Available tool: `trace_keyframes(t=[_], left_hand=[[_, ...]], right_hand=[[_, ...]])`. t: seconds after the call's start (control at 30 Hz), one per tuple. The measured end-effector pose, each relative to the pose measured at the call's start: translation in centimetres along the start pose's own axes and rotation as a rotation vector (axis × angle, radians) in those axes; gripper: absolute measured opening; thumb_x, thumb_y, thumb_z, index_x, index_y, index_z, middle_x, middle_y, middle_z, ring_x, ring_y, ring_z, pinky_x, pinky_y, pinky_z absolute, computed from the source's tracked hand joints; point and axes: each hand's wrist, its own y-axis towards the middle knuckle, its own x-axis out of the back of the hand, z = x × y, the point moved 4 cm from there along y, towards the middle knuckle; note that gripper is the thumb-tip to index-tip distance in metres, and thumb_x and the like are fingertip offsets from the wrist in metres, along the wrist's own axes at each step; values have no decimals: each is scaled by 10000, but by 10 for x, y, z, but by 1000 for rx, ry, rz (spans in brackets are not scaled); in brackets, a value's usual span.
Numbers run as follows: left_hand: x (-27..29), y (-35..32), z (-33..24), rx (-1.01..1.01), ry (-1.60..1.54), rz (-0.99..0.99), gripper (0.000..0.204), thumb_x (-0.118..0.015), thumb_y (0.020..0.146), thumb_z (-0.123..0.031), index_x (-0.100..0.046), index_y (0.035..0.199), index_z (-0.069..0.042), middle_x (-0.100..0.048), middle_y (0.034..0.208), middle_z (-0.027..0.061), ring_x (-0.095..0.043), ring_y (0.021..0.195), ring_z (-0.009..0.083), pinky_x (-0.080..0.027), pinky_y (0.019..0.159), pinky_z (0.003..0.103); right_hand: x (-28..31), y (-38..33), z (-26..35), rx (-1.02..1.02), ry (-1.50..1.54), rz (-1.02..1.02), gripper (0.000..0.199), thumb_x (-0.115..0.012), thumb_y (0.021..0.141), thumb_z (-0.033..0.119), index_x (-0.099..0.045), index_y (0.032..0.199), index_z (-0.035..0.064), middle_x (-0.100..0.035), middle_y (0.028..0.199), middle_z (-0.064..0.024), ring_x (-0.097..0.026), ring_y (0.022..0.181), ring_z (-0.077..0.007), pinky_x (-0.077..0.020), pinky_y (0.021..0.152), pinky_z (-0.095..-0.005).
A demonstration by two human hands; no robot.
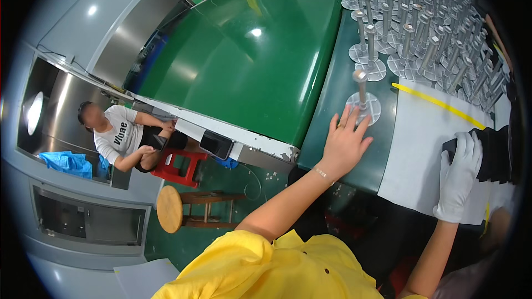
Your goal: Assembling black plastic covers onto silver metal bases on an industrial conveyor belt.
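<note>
We see wide glossy green surface point(238, 61) with chipped white frame point(233, 127). Left of it: co-worker point(123, 130) in white printed shirt, sitting on red plastic stool point(194, 169), dark handheld device point(159, 142) in grasp. We also note round-topped wooden stool point(169, 209), black box point(216, 144) by frame, crumpled blue plastic point(66, 163).

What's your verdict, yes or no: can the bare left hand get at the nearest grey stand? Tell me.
Probably yes: the left hand is right at the round base of the grey stand, with nothing visible in between; contact itself is unclear.
</note>
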Motion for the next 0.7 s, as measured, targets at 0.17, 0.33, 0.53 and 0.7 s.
trace_keyframes(t=[0.17,0.33,0.53,0.7], left_hand=[[30,-61,10,28,1,37,502,-655,979,-274,-549,1450,-137,-450,1530,193,-382,1465,389,-321,1171,523],[24,-73,-3,-28,-87,-48,474,-692,938,-229,-611,1399,-151,-453,1533,174,-386,1468,362,-348,1163,509],[24,-75,3,-4,-71,-85,482,-684,908,-163,-625,1387,-165,-486,1500,167,-430,1449,354,-348,1168,495],[26,-76,0,-4,-86,-101,446,-680,925,-201,-639,1368,-161,-517,1473,187,-457,1425,364,-362,1170,491]], right_hand=[[22,-13,32,-73,199,61,465,-748,747,-40,-564,1167,37,-579,1296,-132,-565,1211,-361,-487,990,-458],[52,0,32,-53,63,300,427,-736,755,56,-660,1175,82,-624,1245,-110,-631,1011,-350,-549,816,-457],[93,43,78,216,644,64,303,-738,822,168,-759,1121,122,-713,1173,-115,-687,954,-358,-557,837,-442],[130,57,128,264,995,-437,529,-806,754,-11,-705,1272,19,-644,1365,-178,-669,1140,-316,-522,974,-410]])
